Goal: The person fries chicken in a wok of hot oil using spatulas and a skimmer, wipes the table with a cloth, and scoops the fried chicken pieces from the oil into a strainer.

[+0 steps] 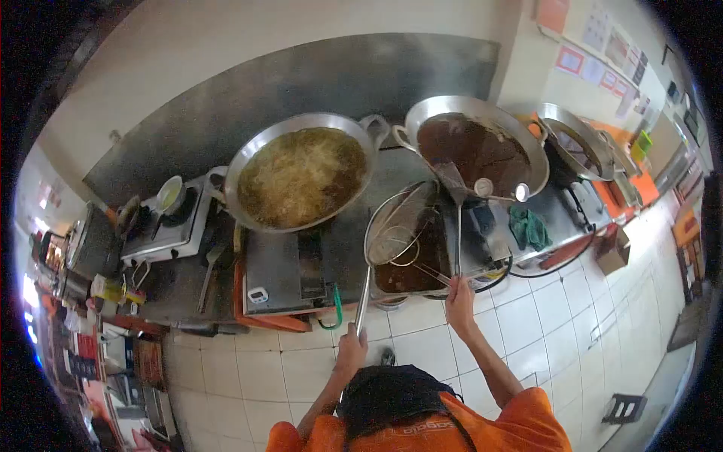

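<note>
My left hand (352, 350) is closed around the long handle of a wire mesh strainer (380, 226), which is held up over the counter's front. My right hand (459, 300) grips the upright handle of a metal spatula (459, 226); its flat blade overlaps the near rim of a wok of dark liquid (474, 151). Between the two tools, a smaller wire skimmer (404, 261) lies over a rectangular tray of brown liquid (422, 280). Its handle runs toward my right hand, and I cannot tell whether that hand touches it. To the left, a wok of foaming oil (301, 177) bubbles.
Round dial thermometers (483, 187) sit at the dark wok's near rim. A third wok (580, 143) stands farther right, behind a green cloth (530, 228). On the left are a small stove (169, 218) with a saucepan (171, 194) and a white timer (257, 294).
</note>
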`<state>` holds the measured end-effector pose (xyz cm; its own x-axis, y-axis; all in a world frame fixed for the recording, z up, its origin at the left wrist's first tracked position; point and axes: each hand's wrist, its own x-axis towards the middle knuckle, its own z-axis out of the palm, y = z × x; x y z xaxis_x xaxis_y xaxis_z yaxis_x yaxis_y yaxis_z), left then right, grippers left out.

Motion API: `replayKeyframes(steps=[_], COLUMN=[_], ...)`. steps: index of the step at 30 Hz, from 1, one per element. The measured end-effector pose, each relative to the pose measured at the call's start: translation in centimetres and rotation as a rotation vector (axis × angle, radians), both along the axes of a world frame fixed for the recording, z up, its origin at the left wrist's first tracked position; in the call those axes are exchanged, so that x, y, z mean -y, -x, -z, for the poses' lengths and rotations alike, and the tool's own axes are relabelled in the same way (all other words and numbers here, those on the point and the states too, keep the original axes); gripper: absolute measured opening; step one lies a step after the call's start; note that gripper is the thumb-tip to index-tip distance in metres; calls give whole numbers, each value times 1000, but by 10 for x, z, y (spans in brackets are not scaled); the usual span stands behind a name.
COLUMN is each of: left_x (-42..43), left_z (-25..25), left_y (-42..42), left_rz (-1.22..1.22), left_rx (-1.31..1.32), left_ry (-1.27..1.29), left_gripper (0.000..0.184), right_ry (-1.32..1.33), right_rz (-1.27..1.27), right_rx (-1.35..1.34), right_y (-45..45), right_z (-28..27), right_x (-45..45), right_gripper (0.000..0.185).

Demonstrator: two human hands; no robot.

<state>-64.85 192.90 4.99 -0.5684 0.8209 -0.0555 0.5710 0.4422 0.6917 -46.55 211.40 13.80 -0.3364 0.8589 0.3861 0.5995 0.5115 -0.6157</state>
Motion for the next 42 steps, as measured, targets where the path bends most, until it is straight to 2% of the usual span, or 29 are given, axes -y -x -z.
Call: replayKeyframes(steps=[1, 2, 3, 6, 9, 10, 11, 12, 13, 14, 15, 16, 18, 21, 22, 24, 26, 27, 29, 31, 35, 38, 41, 42], left_x=[6, 6, 14, 12, 18, 19, 23, 26, 28, 31, 33, 34, 35, 33, 30, 30, 25, 25, 18, 14, 8, -1, -1, -4], left_z=[4, -23, -21, -11, -12, -15, -21, -26, -30, -33, -37, -43, -54, -49, -52, -62, -60, -56, -53, -37, -23, -10, -5, -3], left_y=[-3, -6, -8, -3, 6, 12, 19, 24, 29, 35, 39, 43, 52, 61, 67, 73, 80, 88, 97, 106, 116, 121, 118, 116], left_rz=[-5, 0, -9, -17, 24, 68, 115, 165, 174, 186, 200, 234, 306, 335, 407, 418, 371, 465, 414, 446, 513, 569, 562, 547], left_rx=[-6, 25, 23, -22, -37, 43, 127, 213, 436, 662, 889, 989, 1184, 1242, 1450, 1343, 1287, 1499, 1397, 1524, 1537, 1592, 1568, 1552], left_ry=[23, 25, 40, 16, 38, 33, 31, 27, 85, 144, 200, 210, 227, 249, 219, 197, 221, 147, 242, 204, 182, 131, 85, 95], left_gripper=[24, 24, 25, 27, 27, 29, 31, 33, 34, 34, 35, 34, 34, 29, 27, 26, 25, 25, 25, 24, 24, 25, 27, 27], right_ry=[-11, 79, 59, 9, -160, -29, -21, -92, -162, -68, -144, -221, -203, -152, -178, -231, -256, -270, -396, -450, -289, -441, -517, -469], right_rz=[-7, -14, 0, -15, -74, -46, -45, -72, -124, -155, -244, -333, -380, -559, -577, -584, -608, -616, -515, -489, -659, -596, -642, -550], right_rx=[37, 7, -42, -145, -103, -91, -119, -55, -24, 75, 76, 78, 388, 508, 731, 1175, 1278, 1330, 1398, 1454, 1204, 1147, 1143, 1136], right_y=[0, -1, 3, 11, 14, 17, 27, 28, 39, 53, 70, 85, 118, 175, 193, 228, 254, 270, 290, 307, 328, 359, 386, 395], right_z=[2, 6, 6, 1, -26, -47, -91, -97, -138, -171, -186, -199, -214, -215, -223, -239, -224, -226, -227, -217, -177, -122, -91, -85], right_x=[1, 3, 10, 4, -7, -12, -10, -32, -34, -41, -54, -66, -104, -144, -151, -157, -180, -181, -177, -175, -158, -152, -152, -150], right_gripper=[5, 5, 5, 18, 21, 20, 29, 30, 31, 31, 33, 35, 38, 40, 39, 38, 36, 35, 34, 35, 32, 26, 23, 23])
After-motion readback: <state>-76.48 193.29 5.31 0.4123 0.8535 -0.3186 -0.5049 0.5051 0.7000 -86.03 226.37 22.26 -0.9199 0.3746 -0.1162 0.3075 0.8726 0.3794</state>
